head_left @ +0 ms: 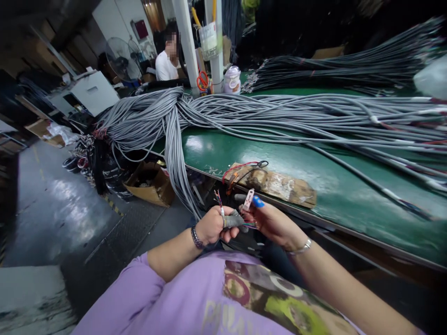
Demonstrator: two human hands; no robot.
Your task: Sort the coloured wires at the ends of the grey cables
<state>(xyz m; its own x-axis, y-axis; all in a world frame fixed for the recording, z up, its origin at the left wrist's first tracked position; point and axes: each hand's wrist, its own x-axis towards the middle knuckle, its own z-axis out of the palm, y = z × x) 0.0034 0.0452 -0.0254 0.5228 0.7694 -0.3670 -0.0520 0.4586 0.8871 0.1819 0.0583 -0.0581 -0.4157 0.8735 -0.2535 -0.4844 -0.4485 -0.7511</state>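
Note:
Close to my body, in the middle of the head view, my left hand [217, 225] is closed round a cable end with thin coloured wires [250, 225] fanning out toward the right. More wire ends [218, 197] with a white sleeve stick up above its knuckles. A grey covering wraps a finger of this hand. My right hand [270, 222], its thumb tip wrapped in blue, pinches a small pale pink flat piece with holes [248, 200] beside the coloured wires. The fingers hide where the wires and this piece meet.
Grey cables [244, 111] lie in a thick bundle along the green table [335, 172], some hanging over its edge. A worn wooden board [279, 186] with a red wire sits at the near edge. Black cables [331, 70], scissors [202, 81] and a seated person [166, 63] are farther back.

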